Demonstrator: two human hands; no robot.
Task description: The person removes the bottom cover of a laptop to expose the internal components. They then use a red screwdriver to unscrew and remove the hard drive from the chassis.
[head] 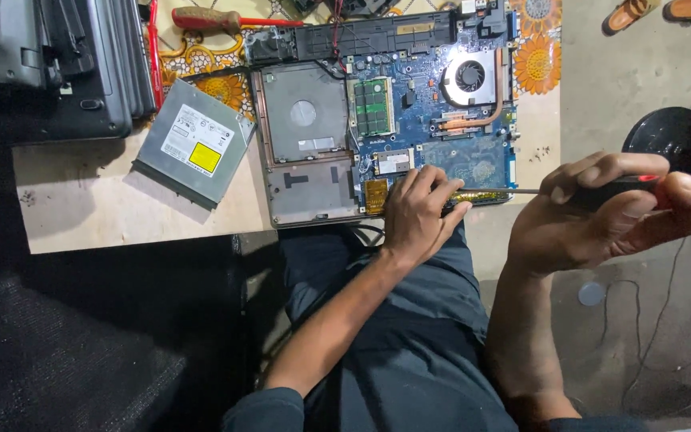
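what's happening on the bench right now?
A person sits at a table with an opened laptop, bottom cover off, circuit board and fan exposed. The left hand rests on the laptop's near edge. The right hand grips a screwdriver held level, its tip reaching the same edge by the left fingers. A removed disc drive lies left of the laptop, and another screwdriver lies at the table's far side.
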